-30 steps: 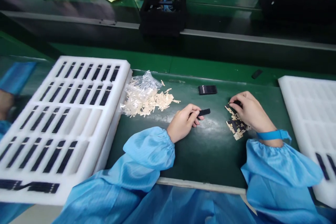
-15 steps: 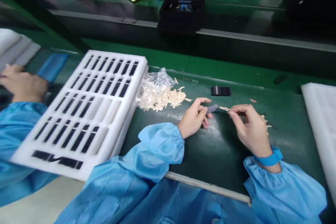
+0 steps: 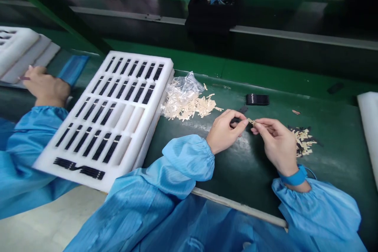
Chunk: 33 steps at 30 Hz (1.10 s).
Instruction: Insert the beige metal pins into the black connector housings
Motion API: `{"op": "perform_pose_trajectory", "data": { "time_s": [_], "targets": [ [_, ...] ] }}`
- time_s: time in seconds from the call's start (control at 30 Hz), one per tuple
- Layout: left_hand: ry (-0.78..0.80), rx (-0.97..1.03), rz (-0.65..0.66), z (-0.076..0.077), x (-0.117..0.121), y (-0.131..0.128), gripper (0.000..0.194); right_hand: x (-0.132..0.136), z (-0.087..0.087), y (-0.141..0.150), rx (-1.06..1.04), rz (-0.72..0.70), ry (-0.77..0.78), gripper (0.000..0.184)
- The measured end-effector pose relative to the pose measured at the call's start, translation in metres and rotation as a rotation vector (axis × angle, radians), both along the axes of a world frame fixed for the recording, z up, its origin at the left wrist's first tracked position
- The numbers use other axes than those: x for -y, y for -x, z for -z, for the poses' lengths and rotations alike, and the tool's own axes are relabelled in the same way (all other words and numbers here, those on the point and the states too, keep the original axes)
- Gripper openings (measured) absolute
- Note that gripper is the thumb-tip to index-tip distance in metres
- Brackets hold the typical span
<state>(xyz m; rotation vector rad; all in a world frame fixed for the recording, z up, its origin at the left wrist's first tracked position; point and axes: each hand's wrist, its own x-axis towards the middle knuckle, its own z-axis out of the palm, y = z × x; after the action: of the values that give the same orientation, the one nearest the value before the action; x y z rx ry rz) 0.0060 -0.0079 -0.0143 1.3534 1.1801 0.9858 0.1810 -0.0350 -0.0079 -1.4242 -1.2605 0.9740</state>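
My left hand (image 3: 226, 130) is closed, with a small dark flat piece (image 3: 235, 121) in its fingers. Between the fingertips of both hands sits a small beige flat piece (image 3: 251, 121), which my right hand (image 3: 277, 142) pinches. Whether the left thumb also grips it, I cannot tell. Behind the left fingers shows another dark scrap (image 3: 243, 109) on the bench. Beyond the hands lies a row of black strips (image 3: 258, 99) side by side. Right of my right hand is a pile of beige and black bits (image 3: 304, 141), partly hidden by the hand.
A white foam tray (image 3: 97, 124) with black strips in its slots stands on the left. Beside it, beige pieces (image 3: 195, 106) spill from a clear plastic bag (image 3: 187, 82). A co-worker's hand (image 3: 50, 88) is at far left. Another white foam block (image 3: 370, 120) stands at right.
My hands have come closer together, bringing the beige piece up to the left fingertips. The view has shifted, revealing more of the pile at right. The co-worker's hand holds a thin reddish item.
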Motion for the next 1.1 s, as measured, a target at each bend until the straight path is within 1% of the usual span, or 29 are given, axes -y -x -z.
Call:
{"op": "perform_pose_trajectory", "data": {
  "time_s": [0.07, 0.13, 0.23, 0.33, 0.4, 0.5, 0.57, 0.7, 0.8, 0.87, 0.97, 1.03, 1.1],
  "targets": [
    [-0.04, 0.003, -0.012, 0.0, 0.001, 0.0, 0.02, 0.001, 0.001, 0.002, -0.043, -0.013, 0.027, 0.026],
    [-0.056, 0.022, -0.026, 0.001, 0.001, 0.0, 0.018, 0.002, 0.002, 0.005, -0.076, -0.031, 0.045, 0.027],
    [-0.144, 0.049, -0.08, 0.001, 0.002, 0.0, 0.016, 0.002, 0.001, 0.008, -0.065, 0.008, 0.036, 0.029],
    [-0.281, -0.007, -0.037, -0.003, 0.006, 0.001, 0.016, 0.003, 0.0, 0.01, -0.042, 0.049, 0.017, 0.028],
    [-0.329, -0.094, 0.011, -0.005, 0.008, 0.002, 0.016, 0.004, 0.0, 0.012, -0.057, 0.033, 0.014, 0.028],
    [-0.329, -0.191, 0.026, -0.005, 0.008, 0.004, 0.02, 0.007, 0.001, 0.013, -0.077, -0.021, 0.012, 0.027],
    [-0.332, -0.211, 0.036, -0.004, 0.007, 0.005, 0.021, 0.008, 0.004, 0.013, -0.06, -0.038, 0.007, 0.025],
    [-0.379, -0.235, 0.085, -0.005, 0.006, 0.007, 0.022, 0.009, 0.006, 0.014, 0.079, -0.016, -0.064, 0.017],
    [-0.433, -0.299, 0.103, -0.009, 0.008, 0.011, 0.02, 0.01, 0.001, 0.018, 0.202, -0.041, -0.138, 0.013],
    [-0.43, -0.341, 0.112, -0.008, 0.006, 0.014, 0.019, 0.009, -0.002, 0.022, 0.243, -0.052, -0.159, 0.014],
    [-0.434, -0.383, 0.115, -0.007, 0.0, 0.017, 0.018, 0.004, -0.002, 0.023, 0.183, -0.041, -0.164, 0.011],
    [-0.405, -0.409, 0.104, -0.009, -0.004, 0.019, 0.02, 0.001, -0.001, 0.023, 0.144, -0.052, -0.167, 0.008],
    [-0.358, -0.461, 0.052, -0.01, -0.011, 0.026, 0.022, 0.0, 0.001, 0.022, 0.112, -0.042, -0.157, 0.003]
  ]
}}
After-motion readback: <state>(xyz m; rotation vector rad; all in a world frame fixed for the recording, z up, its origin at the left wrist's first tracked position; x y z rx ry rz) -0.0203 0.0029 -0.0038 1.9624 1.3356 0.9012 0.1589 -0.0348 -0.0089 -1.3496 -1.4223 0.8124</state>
